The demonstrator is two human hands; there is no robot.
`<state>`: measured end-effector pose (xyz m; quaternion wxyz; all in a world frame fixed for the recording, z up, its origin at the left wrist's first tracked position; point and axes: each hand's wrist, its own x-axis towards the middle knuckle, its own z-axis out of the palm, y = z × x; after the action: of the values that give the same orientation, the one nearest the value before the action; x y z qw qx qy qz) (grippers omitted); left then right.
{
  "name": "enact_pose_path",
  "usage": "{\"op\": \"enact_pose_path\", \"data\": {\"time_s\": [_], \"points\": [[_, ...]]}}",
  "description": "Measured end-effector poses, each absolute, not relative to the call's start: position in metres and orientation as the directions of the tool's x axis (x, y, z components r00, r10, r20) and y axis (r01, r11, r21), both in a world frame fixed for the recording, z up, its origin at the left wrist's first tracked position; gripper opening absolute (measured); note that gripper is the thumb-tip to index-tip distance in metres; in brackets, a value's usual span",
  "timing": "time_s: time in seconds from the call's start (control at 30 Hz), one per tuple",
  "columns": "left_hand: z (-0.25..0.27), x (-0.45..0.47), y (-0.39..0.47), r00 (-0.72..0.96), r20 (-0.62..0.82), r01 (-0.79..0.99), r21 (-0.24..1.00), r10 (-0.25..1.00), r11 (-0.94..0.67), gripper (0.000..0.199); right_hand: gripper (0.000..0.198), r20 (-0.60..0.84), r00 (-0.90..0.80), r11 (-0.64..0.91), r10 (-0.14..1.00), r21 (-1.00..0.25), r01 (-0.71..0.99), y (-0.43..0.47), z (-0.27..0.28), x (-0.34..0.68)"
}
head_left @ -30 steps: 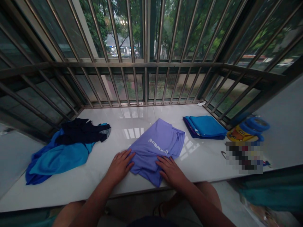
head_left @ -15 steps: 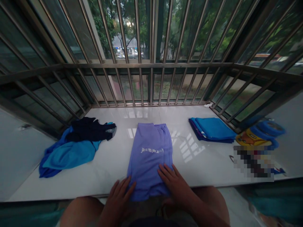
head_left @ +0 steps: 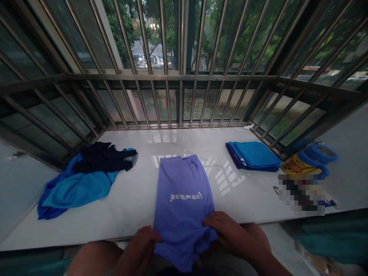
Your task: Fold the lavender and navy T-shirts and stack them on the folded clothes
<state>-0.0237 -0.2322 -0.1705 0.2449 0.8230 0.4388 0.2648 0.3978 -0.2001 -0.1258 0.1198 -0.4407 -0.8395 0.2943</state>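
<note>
A folded purple shirt (head_left: 181, 184) with a line of white lettering lies in front of me, its lower end hanging past the ledge's front edge. My left hand (head_left: 145, 241) is closed on the shirt's left edge near the bottom, fingers pinched together. On the opposite edge my right hand (head_left: 224, 228) grips the cloth, its thumb hidden from view. Between the hands the lower part of the fabric is lifted and creased.
A loose heap of dark navy clothes (head_left: 99, 159) and bright blue clothes (head_left: 77, 189) lies at left on the white ledge (head_left: 129, 207). At right is a folded blue stack (head_left: 253, 155) beside a yellow-and-blue container (head_left: 301, 165). Metal bars (head_left: 172, 78) line the windows behind.
Both hands went from lying flat on the shirt to gripping its side edges. The shirt has slid slightly towards me, and its lower end is now raised and wrinkled.
</note>
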Motion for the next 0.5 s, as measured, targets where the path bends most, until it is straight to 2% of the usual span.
{"op": "enact_pose_path", "data": {"time_s": [0.07, 0.1, 0.17, 0.23, 0.27, 0.37, 0.43, 0.5], "points": [[-0.151, -0.023, -0.223, 0.421, 0.031, 0.479, 0.841, 0.906, -0.251, 0.026, 0.047, -0.159, -0.568, 0.312, 0.808, -0.703, 0.639, -0.188, -0.106, 0.404], [-0.142, -0.021, -0.214, 0.406, -0.057, 0.411, 0.903, 0.912, -0.126, 0.026, 0.038, -0.214, -0.571, 0.238, 0.793, -0.754, 0.612, -0.178, -0.098, 0.406], [-0.126, -0.014, -0.184, 0.366, -0.176, 0.283, 0.957, 0.914, 0.071, 0.030, 0.027, -0.294, -0.591, 0.084, 0.751, -0.845, 0.528, -0.149, -0.087, 0.407], [-0.120, -0.001, -0.143, 0.289, -0.247, 0.227, 0.956, 0.925, 0.184, 0.033, 0.033, -0.344, -0.522, -0.067, 0.780, -0.876, 0.478, -0.111, -0.085, 0.403], [-0.120, 0.006, -0.120, 0.227, -0.264, 0.240, 0.948, 0.937, 0.209, 0.036, 0.038, -0.376, -0.421, -0.137, 0.825, -0.857, 0.497, -0.091, -0.086, 0.399], [-0.133, 0.022, -0.057, 0.043, -0.246, 0.478, 0.856, 0.968, 0.196, 0.036, 0.048, -0.421, -0.021, -0.308, 0.907, -0.694, 0.651, -0.037, -0.097, 0.389], [-0.144, 0.028, -0.027, -0.009, -0.178, 0.577, 0.803, 0.984, 0.150, 0.031, 0.048, -0.382, 0.108, -0.334, 0.918, -0.596, 0.730, -0.016, -0.107, 0.385], [-0.153, 0.032, -0.009, 0.002, -0.086, 0.645, 0.762, 0.996, 0.064, 0.030, 0.044, -0.320, 0.158, -0.316, 0.934, -0.536, 0.783, -0.007, -0.116, 0.384]]}}
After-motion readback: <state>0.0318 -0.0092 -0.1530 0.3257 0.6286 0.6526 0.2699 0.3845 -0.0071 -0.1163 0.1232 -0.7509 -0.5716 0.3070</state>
